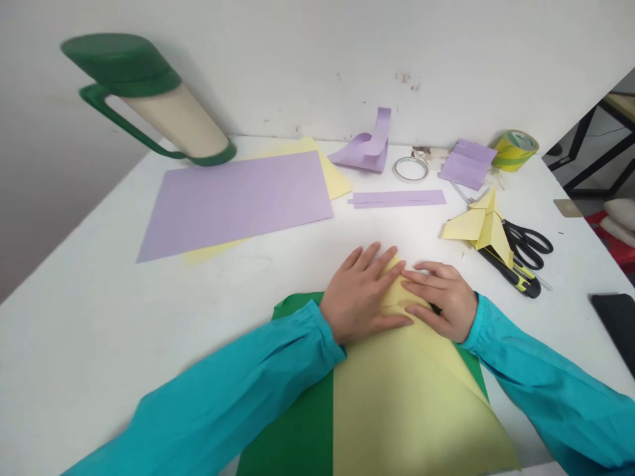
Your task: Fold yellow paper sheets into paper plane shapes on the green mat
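A pale yellow paper sheet (397, 390) lies folded to a point over a green sheet (292, 430) at the table's near edge. My left hand (362, 297) lies flat, fingers spread, on the yellow sheet's folded tip. Beside it my right hand (439, 297) presses its stretched fingers onto the same fold, fingertips meeting the left hand's. Both arms wear teal sleeves.
A large purple sheet (233, 201) over yellow paper lies at back left, by a green and cream jug (153, 106). Purple strips (397, 198), a tape ring (411, 168), a yellow tape roll (516, 149), a folded yellow shape (479, 228), scissors (528, 243), a knife (516, 274) and a phone (618, 324) sit right.
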`<state>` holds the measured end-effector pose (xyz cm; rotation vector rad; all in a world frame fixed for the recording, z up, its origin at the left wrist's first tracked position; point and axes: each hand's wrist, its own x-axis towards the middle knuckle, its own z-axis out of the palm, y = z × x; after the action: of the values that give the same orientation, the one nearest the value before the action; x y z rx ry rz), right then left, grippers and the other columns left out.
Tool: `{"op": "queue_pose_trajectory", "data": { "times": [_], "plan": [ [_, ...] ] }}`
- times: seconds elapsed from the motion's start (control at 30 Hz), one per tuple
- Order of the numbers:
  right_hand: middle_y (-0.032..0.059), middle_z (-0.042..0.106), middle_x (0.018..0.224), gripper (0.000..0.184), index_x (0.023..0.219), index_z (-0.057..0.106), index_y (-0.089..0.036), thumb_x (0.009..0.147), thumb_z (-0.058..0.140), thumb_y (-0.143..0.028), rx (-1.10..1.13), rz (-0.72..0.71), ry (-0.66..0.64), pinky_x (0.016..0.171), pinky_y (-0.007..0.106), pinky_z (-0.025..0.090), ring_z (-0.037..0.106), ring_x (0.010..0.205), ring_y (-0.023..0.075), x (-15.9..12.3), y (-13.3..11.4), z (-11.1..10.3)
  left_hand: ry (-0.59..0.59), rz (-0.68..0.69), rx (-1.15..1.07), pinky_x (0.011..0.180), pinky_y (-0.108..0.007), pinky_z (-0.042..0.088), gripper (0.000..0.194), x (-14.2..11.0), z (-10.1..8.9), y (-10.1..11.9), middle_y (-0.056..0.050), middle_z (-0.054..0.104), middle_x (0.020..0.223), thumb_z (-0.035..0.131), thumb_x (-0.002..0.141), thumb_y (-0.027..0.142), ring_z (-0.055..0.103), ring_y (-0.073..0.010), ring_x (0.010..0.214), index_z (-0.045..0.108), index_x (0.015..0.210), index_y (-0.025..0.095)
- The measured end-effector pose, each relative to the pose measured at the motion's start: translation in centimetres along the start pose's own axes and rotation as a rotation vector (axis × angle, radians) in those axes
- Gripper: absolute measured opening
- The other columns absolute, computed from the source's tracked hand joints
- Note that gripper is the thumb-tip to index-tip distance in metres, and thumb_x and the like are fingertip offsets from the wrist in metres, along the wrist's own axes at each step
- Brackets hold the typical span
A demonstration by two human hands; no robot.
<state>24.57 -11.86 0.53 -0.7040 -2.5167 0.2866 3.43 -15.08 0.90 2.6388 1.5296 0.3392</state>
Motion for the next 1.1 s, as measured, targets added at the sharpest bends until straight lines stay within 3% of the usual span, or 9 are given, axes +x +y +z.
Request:
{"op": "queue_pose_trajectory", "data": {
  "times": [0.27, 0.63, 0.83, 1.1],
  "plan": [
    [0.0065, 0.067, 0.118, 0.035, 0.109, 0.068, -0.016, 0.092, 0.048, -0.04, -0.08, -0.013, -0.029, 0.09, 0.045, 0.046, 0.054, 0.111, 0.0282, 0.0, -0.1, 0.0, -0.002, 0.007, 0.001, 0.109, -0.056, 0.025, 0.088, -0.1, 0.0, 0.0, -0.01, 0.039, 0.147, 0.046, 0.076, 0.077, 0.027, -0.0407, 0.136, 0.044, 0.139, 0.015],
    [0.0091, 0.068, 0.114, 0.035, 0.107, 0.069, -0.016, 0.092, 0.048, -0.039, -0.036, -0.017, -0.037, 0.09, 0.047, 0.047, 0.054, 0.113, 0.0282, -0.2, 0.1, -0.1, -0.008, 0.009, -0.013, 0.108, -0.057, 0.025, 0.088, 0.1, -0.2, 0.1, -0.014, 0.042, 0.145, 0.047, 0.076, 0.076, 0.028, -0.0418, 0.136, 0.045, 0.138, 0.014],
    [0.0072, 0.071, 0.108, 0.029, 0.099, 0.072, -0.02, 0.092, 0.049, -0.036, 0.014, -0.047, -0.03, 0.089, 0.044, 0.048, 0.059, 0.105, 0.0251, -0.3, 0.2, -0.9, -0.015, 0.009, -0.005, 0.109, -0.057, 0.025, 0.088, 0.0, -0.2, 0.1, -0.013, 0.04, 0.146, 0.047, 0.077, 0.076, 0.027, -0.0418, 0.136, 0.044, 0.138, 0.013],
    [0.006, 0.072, 0.106, 0.029, 0.097, 0.073, -0.022, 0.093, 0.046, -0.032, 0.052, -0.155, -0.258, 0.085, 0.045, 0.045, 0.058, 0.104, 0.0255, -0.6, 1.3, -3.8, -0.059, -0.012, 0.003, 0.11, -0.056, 0.024, 0.091, 0.1, -0.6, 0.2, -0.012, 0.038, 0.148, 0.05, 0.074, 0.076, 0.026, -0.0416, 0.136, 0.043, 0.14, 0.012]
  ]
}}
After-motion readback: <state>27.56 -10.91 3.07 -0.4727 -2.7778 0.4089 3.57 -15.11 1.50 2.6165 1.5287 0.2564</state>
